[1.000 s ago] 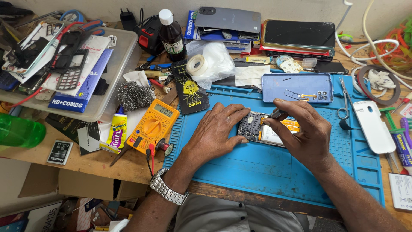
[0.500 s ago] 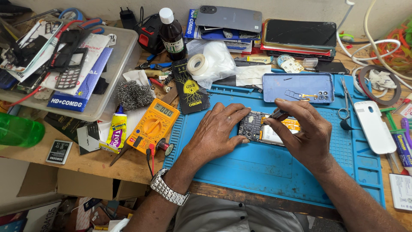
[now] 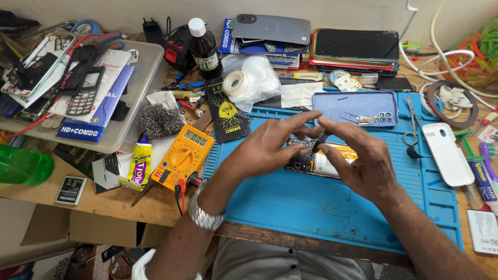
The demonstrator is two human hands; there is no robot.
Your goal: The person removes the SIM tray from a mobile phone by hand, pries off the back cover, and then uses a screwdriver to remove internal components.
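Opened phone (image 3: pixel 316 158): lies flat on the blue mat (image 3: pixel 321 207), long axis left to right, directly beneath both hands. Left hand (image 3: pixel 270 148): thumb on its left end, other fingers spread. Right hand (image 3: pixel 363 161): fingertips pinch a small dark part (image 3: pixel 322 140) just above it.

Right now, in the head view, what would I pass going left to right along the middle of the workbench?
Green bottle → glue tube → yellow multimeter → left hand → right hand → white phone cover → toothbrush.
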